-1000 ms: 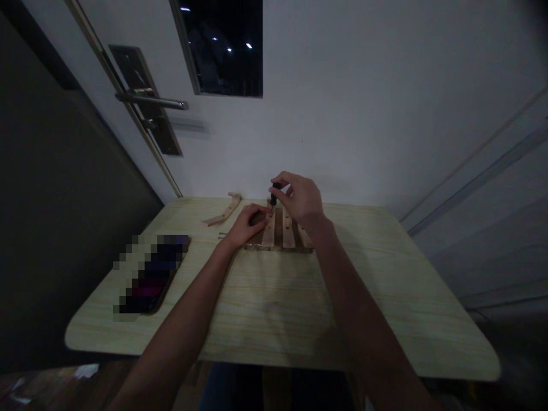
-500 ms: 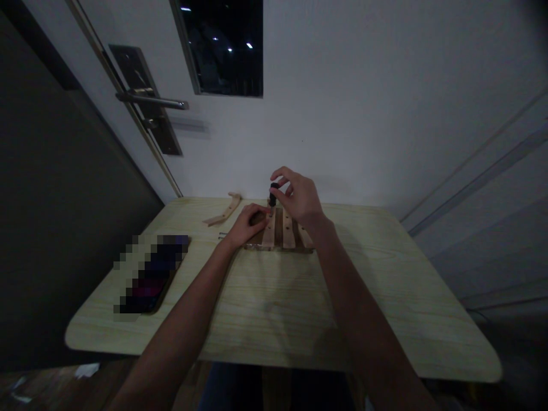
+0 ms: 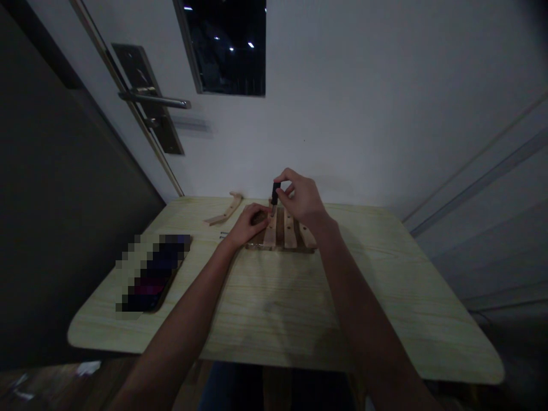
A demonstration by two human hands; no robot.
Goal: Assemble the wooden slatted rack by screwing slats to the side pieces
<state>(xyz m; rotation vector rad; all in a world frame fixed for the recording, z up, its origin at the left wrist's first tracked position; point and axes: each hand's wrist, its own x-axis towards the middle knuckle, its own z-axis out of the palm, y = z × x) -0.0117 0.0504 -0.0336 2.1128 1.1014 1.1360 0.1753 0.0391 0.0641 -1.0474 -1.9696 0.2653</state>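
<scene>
Right hand point(image 3: 302, 198) pinches a small dark screwdriver point(image 3: 274, 192) by its top, fingers closed around it, shaft upright, tip down on the far end of the slat panel point(image 3: 282, 231). Left hand point(image 3: 247, 224) lies curled on the panel's 9 o'clock edge, fingertips beside the tip, seemingly steadying something there; whether it grips anything I cannot tell. Panel sits at 12 o'clock on the desk point(image 3: 278, 308).

Risk: the tip could slip off its seat and jab the left fingertips just beside it, since the grip is only a light fingertip pinch. The panel could skid if the left hand eases off.

Unclear: dim light; the screw and hole are hidden behind fingers. Loose wooden piece point(image 3: 225, 212) at 11 o'clock. Small metal bits point(image 3: 223, 234) left of the panel, too small to identify. Flat object point(image 3: 152, 274) at 9 o'clock is pixelated.
</scene>
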